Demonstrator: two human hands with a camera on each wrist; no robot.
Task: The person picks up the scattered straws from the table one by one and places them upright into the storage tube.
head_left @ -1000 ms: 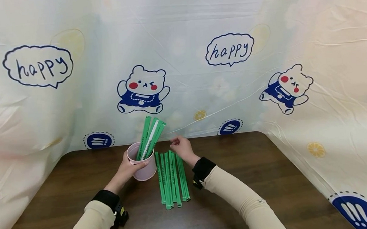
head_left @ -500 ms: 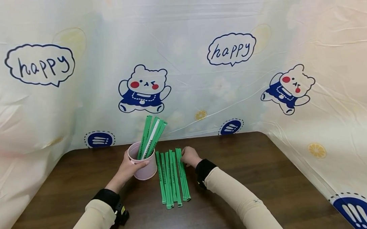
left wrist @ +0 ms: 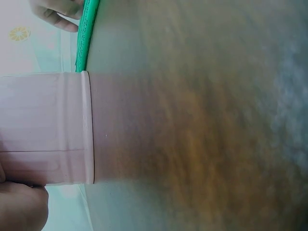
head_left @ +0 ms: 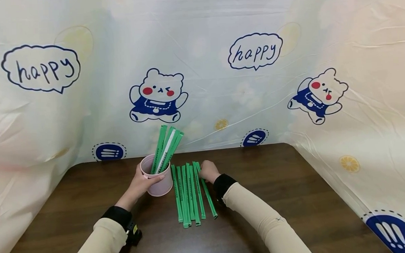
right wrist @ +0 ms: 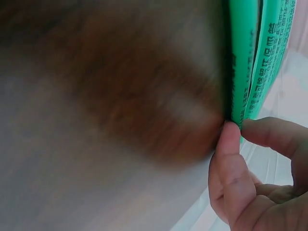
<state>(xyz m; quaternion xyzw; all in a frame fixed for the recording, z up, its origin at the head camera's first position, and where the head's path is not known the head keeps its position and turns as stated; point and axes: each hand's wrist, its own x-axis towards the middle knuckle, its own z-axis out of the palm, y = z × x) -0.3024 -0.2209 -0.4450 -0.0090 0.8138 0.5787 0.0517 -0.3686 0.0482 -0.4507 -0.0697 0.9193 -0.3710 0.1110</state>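
Observation:
My left hand (head_left: pixel 139 185) grips the side of a pale pink cup (head_left: pixel 161 186), thumb at its front. Several slim green printed packets (head_left: pixel 158 150) lean upright in the cup, one with a white stripe. To the cup's right, more long green packets (head_left: pixel 185 196) lie side by side on the table. My right hand (head_left: pixel 209 171) is at the far end of the rightmost packet (head_left: pixel 209 197), which lies slanted away from the others. In the right wrist view, thumb and forefinger pinch the end of a green packet (right wrist: pixel 237 86).
The dark brown wooden table (head_left: pixel 275 198) carries everything. Just behind its far edge hangs a pale curtain (head_left: pixel 208 100) printed with bears and the word "happy". The curtain also closes in the left and right sides.
My right hand has come down from above the row to the packets' far right end. The rightmost packet's near end has swung right, away from its neighbour. My left hand stays on the cup.

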